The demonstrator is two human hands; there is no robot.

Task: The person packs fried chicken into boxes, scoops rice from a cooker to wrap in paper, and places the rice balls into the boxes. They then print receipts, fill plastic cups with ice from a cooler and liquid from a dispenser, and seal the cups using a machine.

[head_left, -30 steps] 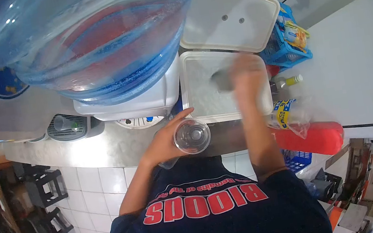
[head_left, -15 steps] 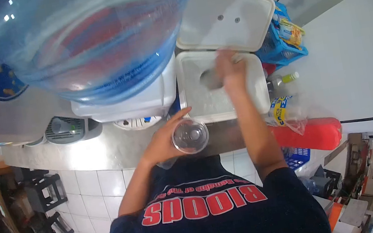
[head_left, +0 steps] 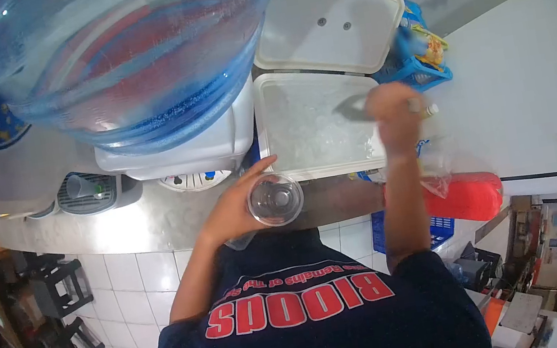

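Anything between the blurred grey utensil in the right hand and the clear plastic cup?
Only the front rim of the open white rectangular box: the utensil shows beyond it, the cup on the near side. Nothing else visible; utensil height versus the rim is unclear.

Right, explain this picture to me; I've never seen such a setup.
There's no machine: these are a person's bare hands, seen by one camera worn on the head, looking forward and down. The left hand holds a clear plastic cup. The right hand, at the right end of an open white box, holds a grey thing too blurred to name. The box lid is tilted back. Along the metal counter, left of the box, a blue water bottle sits on a white base.
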